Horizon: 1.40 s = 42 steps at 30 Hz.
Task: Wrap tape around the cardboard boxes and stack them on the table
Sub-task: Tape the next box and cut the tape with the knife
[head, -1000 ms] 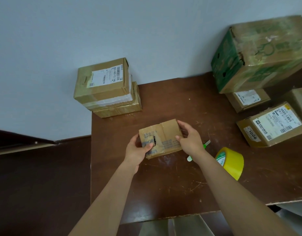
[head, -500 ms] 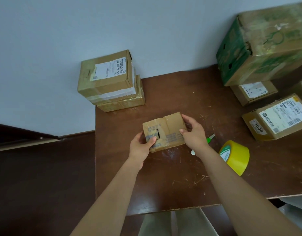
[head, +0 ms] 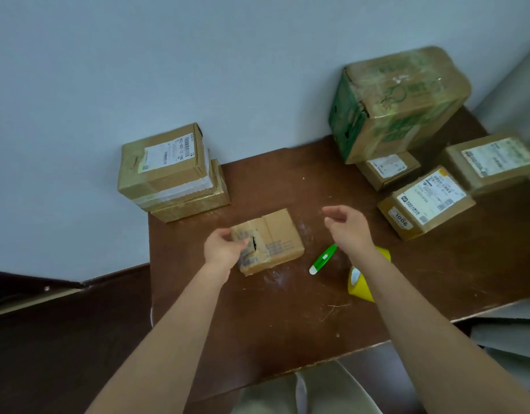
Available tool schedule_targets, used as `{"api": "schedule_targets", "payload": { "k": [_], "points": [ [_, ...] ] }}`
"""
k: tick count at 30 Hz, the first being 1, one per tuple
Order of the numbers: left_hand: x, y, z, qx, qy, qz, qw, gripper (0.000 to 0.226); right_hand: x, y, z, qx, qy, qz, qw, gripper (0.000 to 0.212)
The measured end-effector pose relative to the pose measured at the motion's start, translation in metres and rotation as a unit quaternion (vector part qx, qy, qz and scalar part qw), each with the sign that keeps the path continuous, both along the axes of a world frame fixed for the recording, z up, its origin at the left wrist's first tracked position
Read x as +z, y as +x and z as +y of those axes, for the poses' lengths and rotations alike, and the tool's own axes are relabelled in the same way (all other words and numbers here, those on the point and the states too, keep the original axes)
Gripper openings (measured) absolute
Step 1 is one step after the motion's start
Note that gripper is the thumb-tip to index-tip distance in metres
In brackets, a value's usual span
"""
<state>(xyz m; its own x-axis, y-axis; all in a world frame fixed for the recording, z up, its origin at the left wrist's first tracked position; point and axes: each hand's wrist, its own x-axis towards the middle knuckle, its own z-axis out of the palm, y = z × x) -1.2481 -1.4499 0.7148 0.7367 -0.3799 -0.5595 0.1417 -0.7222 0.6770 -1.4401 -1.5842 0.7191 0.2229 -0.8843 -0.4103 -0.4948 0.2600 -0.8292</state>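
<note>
Small flat cardboard box [head: 268,242] is lying near the counter's [head: 287,318] left edge, front of centre, top face torn with a dark gash and old tape residue. Left hand [head: 223,249] is curled on the box's left end, fingers over the top edge, thumb side hidden; a light grip is judged, not a clamp. Right hand [head: 345,225] is held in the air to the right of the box, fingers loosely curved, nothing held. Box is judged light and fairly stiff but weakened at the tear, so it is best taken by the two short ends or opposite corners, not pressed on the torn top. Yellow tape roll [head: 362,283] is standing on edge just right of the box, mostly covered by the right forearm; free end cannot be made out. Green-and-white cutter [head: 323,259] is lying between box and roll. Two taped boxes [head: 171,171] are stacked at the back-left corner, overhanging the counter edge slightly; that stack is judged the likely destination. Loose boxes [head: 425,201] sit at the right, one wedged under a big green-printed carton [head: 398,103]; labels are blurred and unreadable. The box's underside and far side are not visible, so existing tape wrap cannot be confirmed.
</note>
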Motion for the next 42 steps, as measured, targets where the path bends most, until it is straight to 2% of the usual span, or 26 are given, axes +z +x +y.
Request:
{"api": "schedule_targets", "payload": {
  "k": [5, 7, 11, 17, 20, 24, 27, 30, 34, 40, 42],
  "points": [
    [-0.008, -0.004, 0.003, -0.108, 0.072, -0.131, 0.983, 0.02, 0.006, -0.036, -0.008, -0.066, -0.028, 0.021, 0.997, 0.025],
    [-0.011, -0.007, 0.006, -0.149, 0.084, -0.144, 0.975, 0.017, 0.006, -0.042, -0.005, -0.083, -0.026, 0.021, 0.996, 0.025],
    [-0.011, -0.009, 0.005, -0.163, 0.082, -0.148, 0.972, 0.013, 0.004, -0.055, 0.007, -0.127, -0.02, 0.018, 0.992, 0.028],
    [0.006, -0.033, -0.016, -0.224, -0.002, -0.205, 0.953, 0.014, -0.012, -0.087, 0.019, -0.273, -0.014, 0.04, 0.961, 0.011],
    [0.008, -0.061, -0.027, -0.29, -0.072, -0.186, 0.936, 0.013, -0.015, -0.096, 0.027, -0.309, 0.038, 0.007, 0.95, 0.038],
    [-0.007, -0.102, -0.026, -0.425, -0.059, -0.109, 0.897, 0.011, -0.019, -0.103, 0.045, -0.266, 0.125, -0.047, 0.955, 0.056],
    [-0.029, -0.125, -0.02, -0.494, 0.0, -0.056, 0.868, 0.01, -0.033, -0.113, 0.058, -0.155, 0.158, -0.084, 0.971, 0.051],
    [-0.047, -0.142, -0.019, -0.518, 0.018, -0.061, 0.853, 0.03, -0.053, -0.122, 0.066, -0.038, 0.162, -0.097, 0.981, 0.059],
    [-0.062, -0.161, -0.022, -0.508, 0.0, -0.021, 0.861, 0.054, -0.062, -0.127, 0.061, -0.013, 0.124, -0.117, 0.985, 0.026],
    [-0.102, -0.179, -0.037, -0.459, -0.004, -0.001, 0.888, 0.049, -0.057, -0.125, 0.059, -0.023, 0.127, -0.137, 0.982, 0.025],
    [-0.097, -0.185, -0.043, -0.422, -0.032, 0.037, 0.905, 0.046, -0.049, -0.124, 0.056, -0.031, 0.12, -0.153, 0.98, 0.023]
  ]
}}
